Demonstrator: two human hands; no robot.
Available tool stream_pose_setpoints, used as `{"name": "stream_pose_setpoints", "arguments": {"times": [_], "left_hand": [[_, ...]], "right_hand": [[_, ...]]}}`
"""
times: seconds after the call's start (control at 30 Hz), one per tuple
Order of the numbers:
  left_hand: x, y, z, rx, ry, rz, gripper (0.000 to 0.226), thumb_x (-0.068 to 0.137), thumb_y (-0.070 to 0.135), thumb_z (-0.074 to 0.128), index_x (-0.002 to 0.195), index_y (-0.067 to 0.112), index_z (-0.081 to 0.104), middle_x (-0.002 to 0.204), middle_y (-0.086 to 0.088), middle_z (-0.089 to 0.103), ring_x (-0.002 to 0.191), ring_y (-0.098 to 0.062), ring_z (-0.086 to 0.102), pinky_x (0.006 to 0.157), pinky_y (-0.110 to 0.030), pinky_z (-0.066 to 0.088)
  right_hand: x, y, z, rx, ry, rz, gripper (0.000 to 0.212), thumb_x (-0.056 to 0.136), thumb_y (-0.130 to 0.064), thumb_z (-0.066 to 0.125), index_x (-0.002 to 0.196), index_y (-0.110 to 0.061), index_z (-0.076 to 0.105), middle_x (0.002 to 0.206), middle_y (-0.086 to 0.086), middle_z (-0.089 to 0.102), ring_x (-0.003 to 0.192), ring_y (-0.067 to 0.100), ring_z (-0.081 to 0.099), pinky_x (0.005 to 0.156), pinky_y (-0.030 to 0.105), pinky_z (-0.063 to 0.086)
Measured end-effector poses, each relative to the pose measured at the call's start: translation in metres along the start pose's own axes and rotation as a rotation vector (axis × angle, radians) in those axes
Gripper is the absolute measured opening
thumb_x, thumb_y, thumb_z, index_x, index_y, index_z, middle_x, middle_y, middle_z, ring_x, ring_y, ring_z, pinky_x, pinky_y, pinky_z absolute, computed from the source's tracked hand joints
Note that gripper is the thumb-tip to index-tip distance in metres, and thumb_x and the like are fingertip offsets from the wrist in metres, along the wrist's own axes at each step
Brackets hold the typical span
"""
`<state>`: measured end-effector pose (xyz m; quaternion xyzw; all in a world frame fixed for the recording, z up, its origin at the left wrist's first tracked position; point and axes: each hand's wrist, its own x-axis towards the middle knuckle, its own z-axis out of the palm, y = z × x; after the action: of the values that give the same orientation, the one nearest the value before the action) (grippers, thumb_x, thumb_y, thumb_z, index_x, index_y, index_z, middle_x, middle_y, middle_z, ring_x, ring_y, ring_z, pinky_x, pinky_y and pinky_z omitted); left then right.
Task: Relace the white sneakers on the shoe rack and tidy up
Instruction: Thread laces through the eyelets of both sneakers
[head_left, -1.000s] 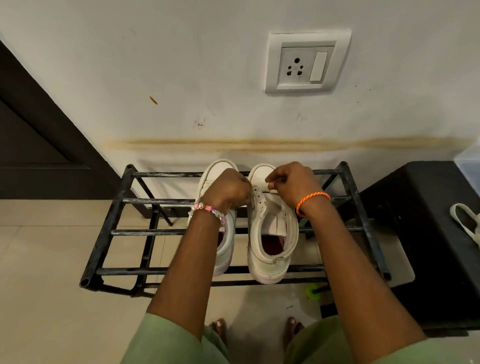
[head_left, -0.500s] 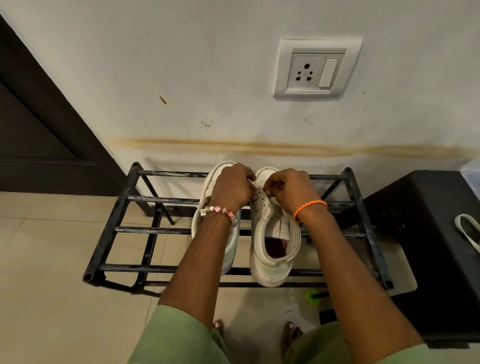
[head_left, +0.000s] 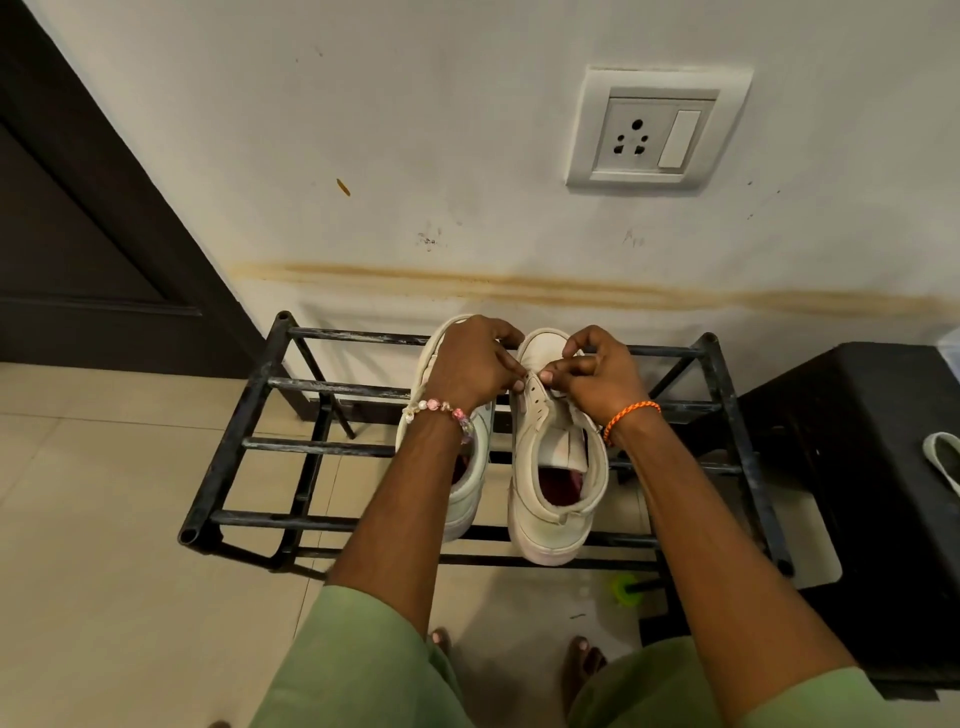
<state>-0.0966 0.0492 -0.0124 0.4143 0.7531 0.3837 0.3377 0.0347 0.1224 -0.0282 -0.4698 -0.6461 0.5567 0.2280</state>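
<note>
Two white sneakers stand side by side, toes to the wall, on a black metal shoe rack (head_left: 244, 447). The left sneaker (head_left: 475, 483) is partly hidden under my left forearm. No lace shows in the eyelets of the right sneaker (head_left: 550, 499), whose tongue is loose. My left hand (head_left: 467, 366) reaches across, its curled fingertips pinching the left eyelet flap of the right sneaker near the toe. Opposite it, my right hand (head_left: 597, 382) pinches thumb to finger at the same front eyelets. What sits between the fingertips is hidden.
A black stool (head_left: 857, 467) stands right of the rack, with a pale looped thing (head_left: 943, 457) on it. A wall socket (head_left: 660, 130) is above, a dark door (head_left: 78, 234) at the left. A green object (head_left: 623, 590) lies under the rack near my bare feet (head_left: 584, 654).
Both hands have shifted slightly toward the toe of the right sneaker and drawn closer, fingertips now nearly meeting at its front eyelets. The sneakers have not moved.
</note>
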Motion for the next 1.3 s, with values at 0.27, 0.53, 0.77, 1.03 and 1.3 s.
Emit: {"name": "stream_pose_setpoints", "arguments": {"times": [0.27,0.53,0.77,1.03,1.3], "left_hand": [[0.001,-0.002,0.0,0.006,0.008,0.017,0.052,0.071,-0.013,0.072,0.119,0.003,0.061,0.08,-0.017,0.072,0.072,-0.02,0.071,0.067,-0.032,0.059],[0.0,-0.004,-0.002,0.009,0.034,0.043,0.042,0.071,-0.007,0.073,0.105,0.01,0.056,0.075,-0.008,0.071,0.065,-0.008,0.066,0.06,-0.023,0.055],[0.0,-0.002,-0.004,0.019,0.09,0.056,0.043,0.072,0.003,0.073,0.099,0.015,0.042,0.082,-0.008,0.069,0.063,-0.013,0.06,0.053,-0.021,0.047],[-0.002,0.005,-0.013,-0.29,0.225,0.09,0.04,0.072,-0.005,0.069,0.088,0.015,0.039,0.078,-0.009,0.064,0.061,-0.007,0.062,0.057,-0.021,0.052],[-0.008,0.04,-0.046,-0.934,0.452,0.149,0.04,0.082,-0.017,0.055,0.081,0.015,0.031,0.079,-0.016,0.056,0.064,-0.021,0.067,0.069,-0.03,0.058]], "right_hand": [[0.0,0.005,0.011,-0.02,0.131,0.04,0.037,0.068,0.002,0.08,0.069,-0.017,0.048,0.074,0.013,0.069,0.078,0.022,0.069,0.073,0.031,0.055],[-0.002,0.003,0.003,0.034,0.02,0.022,0.031,0.072,0.003,0.076,0.083,-0.016,0.054,0.075,0.005,0.069,0.076,0.018,0.069,0.072,0.03,0.056],[-0.011,-0.012,0.002,-0.189,-0.075,-0.042,0.007,0.082,-0.011,0.069,0.079,-0.016,0.065,0.087,0.007,0.067,0.086,0.019,0.064,0.084,0.034,0.054],[-0.038,-0.023,0.002,-0.881,0.048,0.039,0.044,0.073,-0.046,0.071,0.105,-0.016,0.062,0.13,0.012,0.038,0.121,0.032,0.037,0.099,0.043,0.04],[-0.047,-0.015,0.01,-0.82,0.027,0.069,0.035,0.084,-0.042,0.059,0.097,-0.01,0.065,0.124,0.016,0.044,0.112,0.034,0.046,0.091,0.036,0.044]]}}
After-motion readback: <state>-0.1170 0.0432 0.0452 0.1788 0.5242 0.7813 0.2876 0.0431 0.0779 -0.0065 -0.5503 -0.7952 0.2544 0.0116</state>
